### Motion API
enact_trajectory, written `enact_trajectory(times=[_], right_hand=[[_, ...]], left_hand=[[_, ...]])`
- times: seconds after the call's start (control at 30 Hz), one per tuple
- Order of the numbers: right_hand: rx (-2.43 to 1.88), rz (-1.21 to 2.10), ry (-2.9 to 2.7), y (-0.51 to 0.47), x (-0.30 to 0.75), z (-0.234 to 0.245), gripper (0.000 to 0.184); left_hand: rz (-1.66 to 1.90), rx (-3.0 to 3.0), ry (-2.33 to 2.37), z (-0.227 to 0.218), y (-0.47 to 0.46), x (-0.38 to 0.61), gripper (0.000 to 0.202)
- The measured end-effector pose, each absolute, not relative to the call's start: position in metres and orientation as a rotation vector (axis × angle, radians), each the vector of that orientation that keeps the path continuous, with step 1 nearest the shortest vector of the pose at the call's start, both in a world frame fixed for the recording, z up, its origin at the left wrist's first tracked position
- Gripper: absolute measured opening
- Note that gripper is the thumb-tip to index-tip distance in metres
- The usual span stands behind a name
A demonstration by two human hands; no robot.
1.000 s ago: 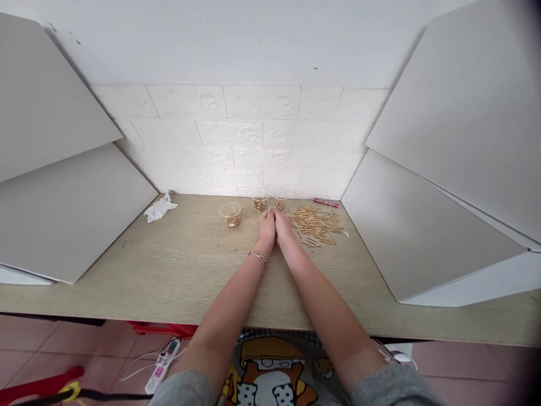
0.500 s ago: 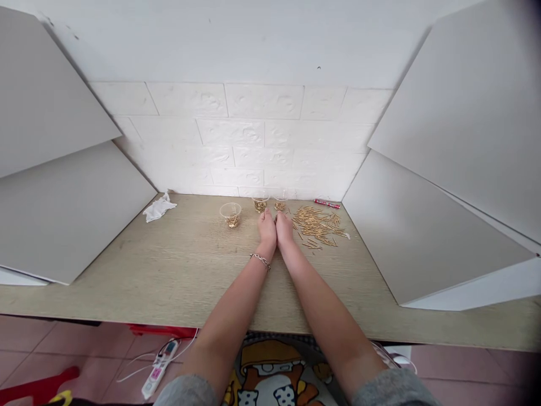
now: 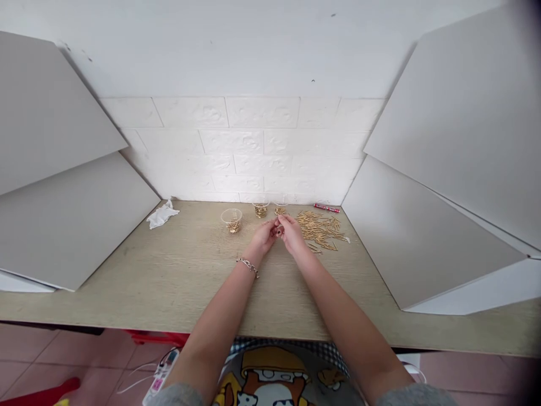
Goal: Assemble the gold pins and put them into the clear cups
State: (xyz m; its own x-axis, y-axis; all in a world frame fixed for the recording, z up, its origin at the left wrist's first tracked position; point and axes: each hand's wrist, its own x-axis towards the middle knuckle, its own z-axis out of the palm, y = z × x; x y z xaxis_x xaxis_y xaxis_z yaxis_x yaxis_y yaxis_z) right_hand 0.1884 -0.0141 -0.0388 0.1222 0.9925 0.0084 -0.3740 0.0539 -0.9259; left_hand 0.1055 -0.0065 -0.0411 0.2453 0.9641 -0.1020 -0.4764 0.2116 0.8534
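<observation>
Gold pins lie in a loose heap on the table, just beside the right hand. The left hand meets it near the fingertips. Fingers on both sides curl inward with little gap between them; whether they pinch anything is too small to tell.

Three clear cups with gold bits inside stand close by: the front cup left of the hands, the middle cup and the right cup just beyond them. The right cup looks most at risk, since a small forward push of the knuckles could tip it and spill its bits toward the heap. Anything small slipping from the fingertips could be hard to spot on the tan surface. The pins look thin and likely to roll, so a sideways brush of the right hand could scatter them. A wide leftward swing could catch the bracelet on the front cup.
</observation>
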Motion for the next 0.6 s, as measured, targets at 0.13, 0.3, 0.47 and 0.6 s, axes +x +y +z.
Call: enact_trajectory(times=[0.13,0.3,0.47,0.6], right_hand=[[-1.0,1.251,-0.878,-0.021,0.201,-0.034,0.032],[-1.045,1.252,-0.872,-0.022,0.207,-0.038,0.036],[-1.081,1.221,-0.99,-0.021,0.207,-0.052,0.033],[-1.174,1.08,-1.082,-0.025,0.207,-0.057,0.024]], left_hand=[[1.066,0.753,0.787,-0.038,-0.012,0.102,0.019],[1.0,0.73,0.879,-0.037,-0.01,0.094,0.024],[0.99,0.745,0.918,-0.036,-0.003,0.079,0.026],[0.98,0.725,0.839,-0.036,-0.004,0.07,0.015]])
